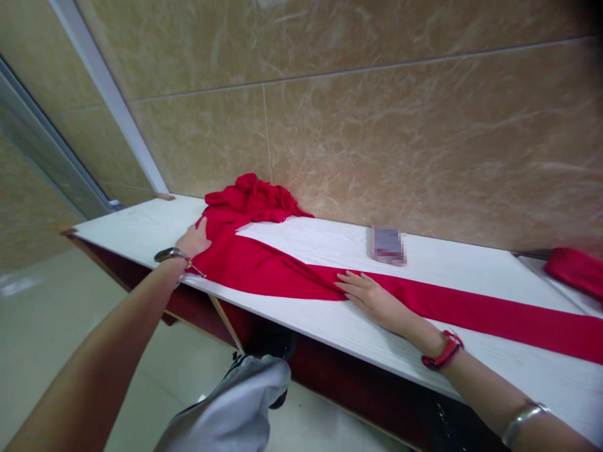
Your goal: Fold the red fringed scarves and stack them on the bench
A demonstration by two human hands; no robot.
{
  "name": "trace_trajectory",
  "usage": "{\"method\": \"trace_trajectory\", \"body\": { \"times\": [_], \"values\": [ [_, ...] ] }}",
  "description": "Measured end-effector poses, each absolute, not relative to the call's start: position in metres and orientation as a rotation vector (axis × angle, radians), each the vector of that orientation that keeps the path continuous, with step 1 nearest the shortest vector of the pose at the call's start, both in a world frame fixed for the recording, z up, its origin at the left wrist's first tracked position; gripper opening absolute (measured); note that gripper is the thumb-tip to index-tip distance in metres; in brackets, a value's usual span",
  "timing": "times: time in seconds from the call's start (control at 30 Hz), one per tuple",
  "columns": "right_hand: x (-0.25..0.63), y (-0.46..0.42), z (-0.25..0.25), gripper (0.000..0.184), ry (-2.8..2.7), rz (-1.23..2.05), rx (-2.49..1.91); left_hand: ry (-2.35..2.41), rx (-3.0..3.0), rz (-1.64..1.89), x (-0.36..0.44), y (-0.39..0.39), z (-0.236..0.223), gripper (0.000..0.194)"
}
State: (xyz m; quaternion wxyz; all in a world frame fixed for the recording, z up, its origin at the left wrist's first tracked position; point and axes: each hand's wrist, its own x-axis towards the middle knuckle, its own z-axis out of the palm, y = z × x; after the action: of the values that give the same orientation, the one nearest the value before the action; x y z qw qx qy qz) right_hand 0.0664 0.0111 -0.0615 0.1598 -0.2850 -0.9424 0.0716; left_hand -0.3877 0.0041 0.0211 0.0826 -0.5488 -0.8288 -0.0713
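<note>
A long red cloth [277, 270] runs along the white tabletop, flat and strip-like to the right and wider and looser toward the left. Its left part joins a crumpled heap [254, 199] against the wall. My left hand [193, 240] is closed on the cloth's left side, near the front edge, with some fingers hidden. Farther right, my right hand [365, 295] lies palm down with fingers stretched out, touching the strip where a diagonal crease narrows it.
A phone-like object [388, 246], partly pixelated, lies behind the strip. Another red fabric piece [577, 271] is at the far right. The tiled wall [400, 144] borders the table's back. Open compartments [330, 370] are under the tabletop, and my grey-clad leg [230, 408] is in front.
</note>
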Motion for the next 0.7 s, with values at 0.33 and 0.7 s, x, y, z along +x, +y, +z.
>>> {"method": "trace_trajectory", "body": {
  "times": [0.33,0.7],
  "values": [
    [0.065,0.011,-0.065,0.038,-2.648,0.175,-0.789,-1.523,-2.442,0.049,-0.302,0.012,0.009,0.056],
    [0.063,0.009,-0.054,0.036,-2.513,0.053,-0.747,-1.503,-2.307,-0.242,-0.282,-0.003,0.015,0.029]
  ]
}}
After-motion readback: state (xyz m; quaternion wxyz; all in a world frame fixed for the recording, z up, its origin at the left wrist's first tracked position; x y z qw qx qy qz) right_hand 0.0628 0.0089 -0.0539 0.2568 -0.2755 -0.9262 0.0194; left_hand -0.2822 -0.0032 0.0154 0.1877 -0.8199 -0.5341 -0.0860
